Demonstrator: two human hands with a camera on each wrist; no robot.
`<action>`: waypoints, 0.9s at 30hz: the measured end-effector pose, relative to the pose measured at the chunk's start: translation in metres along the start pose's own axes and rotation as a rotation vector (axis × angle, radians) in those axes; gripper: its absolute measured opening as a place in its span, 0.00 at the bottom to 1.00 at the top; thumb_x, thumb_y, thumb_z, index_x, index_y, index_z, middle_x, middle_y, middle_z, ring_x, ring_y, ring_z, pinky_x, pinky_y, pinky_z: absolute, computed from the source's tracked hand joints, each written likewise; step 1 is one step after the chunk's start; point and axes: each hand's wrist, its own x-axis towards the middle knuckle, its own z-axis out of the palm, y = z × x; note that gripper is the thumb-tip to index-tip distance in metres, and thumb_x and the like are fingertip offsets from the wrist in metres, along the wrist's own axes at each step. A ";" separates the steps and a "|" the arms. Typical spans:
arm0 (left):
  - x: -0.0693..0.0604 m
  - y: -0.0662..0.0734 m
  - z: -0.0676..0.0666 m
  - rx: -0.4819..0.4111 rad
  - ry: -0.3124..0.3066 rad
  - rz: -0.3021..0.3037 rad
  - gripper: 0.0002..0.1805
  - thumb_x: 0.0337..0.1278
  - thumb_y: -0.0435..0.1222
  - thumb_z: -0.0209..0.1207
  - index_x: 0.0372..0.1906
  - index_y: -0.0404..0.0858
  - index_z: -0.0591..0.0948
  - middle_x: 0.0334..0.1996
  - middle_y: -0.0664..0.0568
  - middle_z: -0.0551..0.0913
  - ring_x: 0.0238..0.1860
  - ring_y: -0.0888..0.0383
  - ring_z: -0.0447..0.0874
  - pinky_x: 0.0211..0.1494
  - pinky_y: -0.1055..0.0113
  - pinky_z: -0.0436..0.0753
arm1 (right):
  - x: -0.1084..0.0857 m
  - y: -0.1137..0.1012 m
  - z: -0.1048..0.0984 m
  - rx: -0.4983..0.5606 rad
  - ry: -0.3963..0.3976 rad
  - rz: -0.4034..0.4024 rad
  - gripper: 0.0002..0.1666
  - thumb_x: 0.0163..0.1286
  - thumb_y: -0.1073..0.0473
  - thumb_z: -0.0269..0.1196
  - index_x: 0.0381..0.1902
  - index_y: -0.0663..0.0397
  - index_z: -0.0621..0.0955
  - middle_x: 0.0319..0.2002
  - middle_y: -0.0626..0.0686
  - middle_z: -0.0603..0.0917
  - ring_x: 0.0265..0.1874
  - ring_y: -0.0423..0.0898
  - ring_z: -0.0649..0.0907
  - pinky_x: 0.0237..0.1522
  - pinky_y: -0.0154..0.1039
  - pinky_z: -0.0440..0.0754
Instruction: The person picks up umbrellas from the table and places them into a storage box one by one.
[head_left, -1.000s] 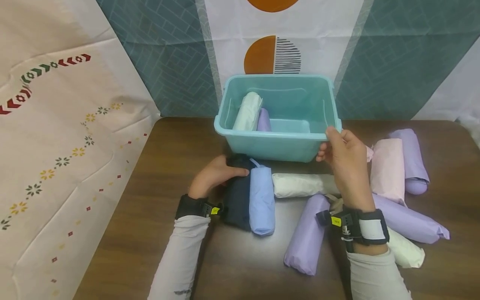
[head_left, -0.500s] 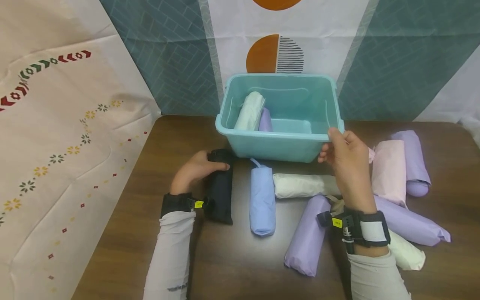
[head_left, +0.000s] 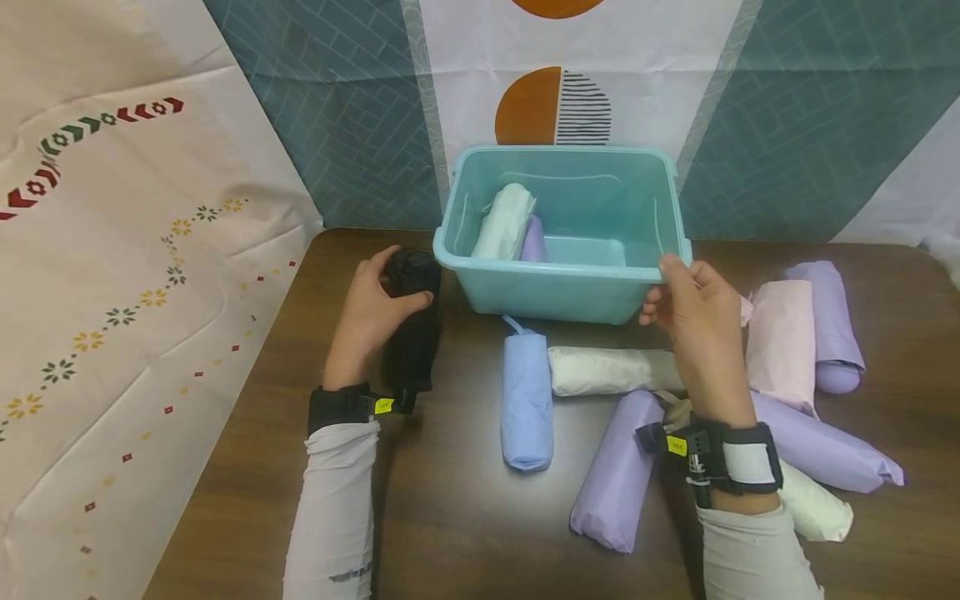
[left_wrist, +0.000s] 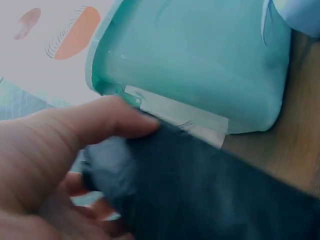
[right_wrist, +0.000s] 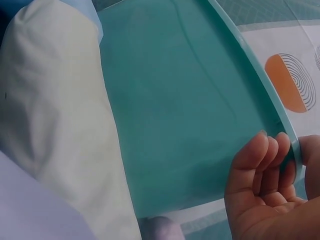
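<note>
My left hand [head_left: 369, 310] grips a black wrapped bundle [head_left: 412, 342] left of the teal bin [head_left: 555, 292], thumb on its near side. In the left wrist view the thumb lies across the upper part of the dark bundle [left_wrist: 200, 190]. At the bin's front right corner my right hand [head_left: 701, 333] pinches the rim, thumb on top and fingers below. The right wrist view shows this hand [right_wrist: 265, 190] with curled fingers beside the bin wall [right_wrist: 170, 100]. Inside the bin, a pale bundle [head_left: 506, 221] leans beside a purple one [head_left: 534, 242].
A blue bundle [head_left: 527, 400], a white one [head_left: 607, 371] and a purple one [head_left: 617, 471] lie before the bin. To the right are a pink bundle [head_left: 782, 342], two more purple ones and a pale one [head_left: 817, 500]. Patterned cloths hang behind and left.
The left hand has carried the black bundle left, away from the blue one, then up toward the bin's left side. The right hand stays on the rim.
</note>
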 end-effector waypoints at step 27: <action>0.012 -0.027 0.017 -0.563 0.072 0.200 0.29 0.56 0.32 0.74 0.62 0.41 0.78 0.56 0.46 0.80 0.56 0.49 0.78 0.60 0.56 0.77 | -0.001 0.002 -0.002 -0.031 0.015 -0.016 0.21 0.77 0.52 0.69 0.36 0.63 0.74 0.27 0.55 0.80 0.25 0.47 0.79 0.28 0.36 0.83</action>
